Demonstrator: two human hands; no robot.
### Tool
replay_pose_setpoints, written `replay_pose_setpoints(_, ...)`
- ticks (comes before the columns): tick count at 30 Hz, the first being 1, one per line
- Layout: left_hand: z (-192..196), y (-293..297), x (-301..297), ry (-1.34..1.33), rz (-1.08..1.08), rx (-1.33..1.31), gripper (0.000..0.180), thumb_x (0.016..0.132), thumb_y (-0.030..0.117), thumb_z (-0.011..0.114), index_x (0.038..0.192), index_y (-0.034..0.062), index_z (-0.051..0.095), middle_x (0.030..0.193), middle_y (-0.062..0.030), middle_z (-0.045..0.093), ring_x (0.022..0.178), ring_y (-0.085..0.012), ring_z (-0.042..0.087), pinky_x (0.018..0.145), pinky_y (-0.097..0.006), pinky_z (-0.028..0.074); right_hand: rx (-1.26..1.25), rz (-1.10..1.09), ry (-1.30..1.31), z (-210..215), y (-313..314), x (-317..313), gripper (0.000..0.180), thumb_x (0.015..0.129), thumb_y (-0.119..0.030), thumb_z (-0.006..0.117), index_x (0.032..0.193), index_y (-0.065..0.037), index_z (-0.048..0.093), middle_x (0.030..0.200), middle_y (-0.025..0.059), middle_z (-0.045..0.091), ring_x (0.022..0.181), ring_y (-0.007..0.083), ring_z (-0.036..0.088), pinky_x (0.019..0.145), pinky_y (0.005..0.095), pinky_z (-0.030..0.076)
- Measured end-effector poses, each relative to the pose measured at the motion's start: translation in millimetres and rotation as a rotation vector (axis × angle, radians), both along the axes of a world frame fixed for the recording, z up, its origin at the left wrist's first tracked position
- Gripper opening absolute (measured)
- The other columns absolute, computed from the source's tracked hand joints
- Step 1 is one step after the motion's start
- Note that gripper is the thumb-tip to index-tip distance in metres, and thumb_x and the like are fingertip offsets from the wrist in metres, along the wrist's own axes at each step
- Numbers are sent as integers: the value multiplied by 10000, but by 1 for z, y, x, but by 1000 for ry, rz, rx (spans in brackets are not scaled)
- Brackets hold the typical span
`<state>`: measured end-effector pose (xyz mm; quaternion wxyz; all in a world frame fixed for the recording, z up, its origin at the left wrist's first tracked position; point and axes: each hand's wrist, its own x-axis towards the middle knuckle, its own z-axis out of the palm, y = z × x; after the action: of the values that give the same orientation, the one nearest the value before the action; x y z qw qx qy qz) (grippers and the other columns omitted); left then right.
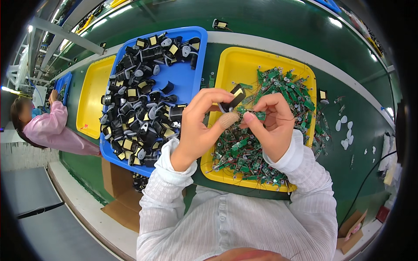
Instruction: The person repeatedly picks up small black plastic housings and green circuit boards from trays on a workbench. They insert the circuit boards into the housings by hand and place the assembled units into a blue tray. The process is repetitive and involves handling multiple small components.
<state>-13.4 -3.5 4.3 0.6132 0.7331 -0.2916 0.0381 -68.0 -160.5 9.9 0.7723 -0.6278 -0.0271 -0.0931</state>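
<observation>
My left hand (203,122) pinches a small black plastic housing (237,96) with a cream pad on it, and a tan wrap covers the thumb tip. Close beside it, my right hand (273,124) grips a green circuit board (260,115) with thin wires trailing to the right. The two parts meet or nearly meet between my fingertips; whether they are joined, I cannot tell. Both hands are above a yellow tray (226,65) heaped with green circuit boards (285,89). To the left, a blue tray (201,48) holds many black housings (130,98) with grey and cream parts.
Another yellow tray (89,93) lies farther left, near a co-worker in pink (54,126). On the green bench, white pieces (345,132) and loose boards (320,130) lie right of my tray. A cardboard box (119,195) sits below the blue tray. A black cable (363,185) runs at right.
</observation>
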Motion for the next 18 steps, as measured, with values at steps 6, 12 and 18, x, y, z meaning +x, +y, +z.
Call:
replay_pose_setpoints(6, 2, 0, -1, -22, 46, -11, 262, 679, 20, 696, 921, -7, 600, 973, -109, 586, 809, -163, 605, 663, -248, 489, 92, 13, 61, 0, 3, -3, 197, 779, 1, 624, 874, -30, 453, 857, 72, 590, 771, 99, 596, 644, 215, 485)
replay_pose_setpoints(12, 0, 0, -1, -3, 50, -50, 277, 655, -6, 705, 915, -17, 611, 979, -117, 588, 824, -164, 613, 675, -247, 506, -36, -54, -140, -8, 3, -5, 231, 757, 3, 657, 882, -24, 465, 833, 73, 584, 749, 99, 591, 635, 212, 472)
replay_pose_setpoints(18, 1, 2, -2, -27, 72, -18, 284, 649, 4, 715, 914, -12, 613, 973, -117, 590, 819, -167, 612, 679, -248, 504, -244, -93, -242, -9, 0, -6, 245, 736, -1, 683, 874, -25, 482, 805, 65, 574, 743, 108, 598, 628, 213, 473)
